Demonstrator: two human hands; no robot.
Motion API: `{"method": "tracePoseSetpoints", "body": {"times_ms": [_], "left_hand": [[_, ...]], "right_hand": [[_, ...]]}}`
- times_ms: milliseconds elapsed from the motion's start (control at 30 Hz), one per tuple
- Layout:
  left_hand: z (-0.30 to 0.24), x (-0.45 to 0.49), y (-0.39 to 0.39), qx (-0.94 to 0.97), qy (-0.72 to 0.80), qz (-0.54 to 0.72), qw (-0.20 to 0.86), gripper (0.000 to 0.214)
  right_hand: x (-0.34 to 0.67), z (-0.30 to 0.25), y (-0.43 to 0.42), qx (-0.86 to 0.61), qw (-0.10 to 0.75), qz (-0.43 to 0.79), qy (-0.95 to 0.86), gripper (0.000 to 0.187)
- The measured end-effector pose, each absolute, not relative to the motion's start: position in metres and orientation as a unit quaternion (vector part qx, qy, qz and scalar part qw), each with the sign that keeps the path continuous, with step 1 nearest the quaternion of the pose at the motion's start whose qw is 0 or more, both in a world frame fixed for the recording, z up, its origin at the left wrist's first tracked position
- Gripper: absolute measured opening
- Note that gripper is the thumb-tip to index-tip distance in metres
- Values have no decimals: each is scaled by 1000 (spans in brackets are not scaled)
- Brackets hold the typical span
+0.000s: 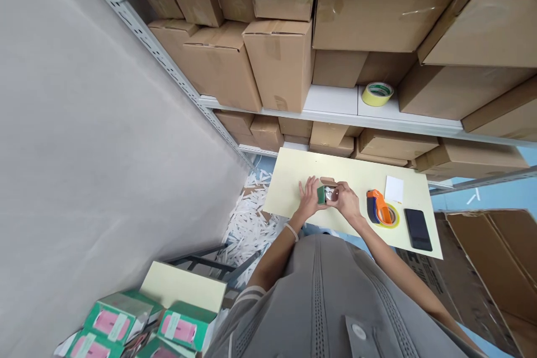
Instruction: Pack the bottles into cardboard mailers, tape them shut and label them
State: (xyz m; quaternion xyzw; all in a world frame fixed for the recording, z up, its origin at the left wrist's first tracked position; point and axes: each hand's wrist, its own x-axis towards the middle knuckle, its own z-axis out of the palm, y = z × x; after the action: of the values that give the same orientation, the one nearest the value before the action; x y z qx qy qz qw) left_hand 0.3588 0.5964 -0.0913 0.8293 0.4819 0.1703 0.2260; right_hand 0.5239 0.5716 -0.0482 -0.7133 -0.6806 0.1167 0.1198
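Note:
A small green box [321,195] with its brown flap [328,181] raised is between my hands above the pale yellow table [293,170]. My left hand [309,193] grips the box from the left, some fingers spread out. My right hand [345,201] is closed about the box's right side, its fingertips at the open top. Whitish, shiny contents [329,193] show in the opening; their kind is too small to make out. To the right of my right hand lie an orange and blue tape dispenser [378,207] and a roll of yellow tape [393,218].
A black phone [418,229] and white paper [394,188] lie on the table's right. Shelves behind hold cardboard boxes [277,61] and a tape roll [375,95]. Paper strips [251,224] litter the floor left. Green-and-pink boxes [184,324] stand lower left; an open carton [490,257] stands right.

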Motion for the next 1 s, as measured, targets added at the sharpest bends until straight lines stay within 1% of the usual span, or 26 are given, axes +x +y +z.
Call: {"method": "tracePoseSetpoints", "body": {"times_ms": [67, 200, 333, 400, 567, 800, 900, 933, 1000], "left_hand": [[-92, 356, 594, 812, 501, 173, 245, 100], [-93, 358, 593, 827, 460, 165, 278, 85], [-94, 366, 598, 834, 462, 149, 263, 69], [-96, 369, 601, 836, 471, 134, 248, 65], [-99, 373, 613, 846, 463, 117, 237, 67], [-87, 381, 626, 857, 447, 137, 217, 64], [-85, 382, 628, 843, 449, 168, 245, 64], [-87, 380, 628, 829, 456, 182, 267, 68], [-93, 372, 625, 779, 498, 209, 318, 84]], "right_hand": [[527, -45, 572, -712, 132, 112, -681, 13], [523, -39, 575, -703, 135, 86, -693, 14], [519, -34, 574, -679, 106, 58, -724, 21], [520, -31, 573, -670, 95, 46, -735, 24], [524, -25, 573, -670, 92, 30, -736, 27], [533, -18, 578, -680, 127, 24, -722, 27], [539, -20, 581, -711, 162, 73, -681, 28], [543, -22, 583, -725, 181, 100, -657, 26], [554, -28, 584, -748, 225, 159, -604, 21]]}}
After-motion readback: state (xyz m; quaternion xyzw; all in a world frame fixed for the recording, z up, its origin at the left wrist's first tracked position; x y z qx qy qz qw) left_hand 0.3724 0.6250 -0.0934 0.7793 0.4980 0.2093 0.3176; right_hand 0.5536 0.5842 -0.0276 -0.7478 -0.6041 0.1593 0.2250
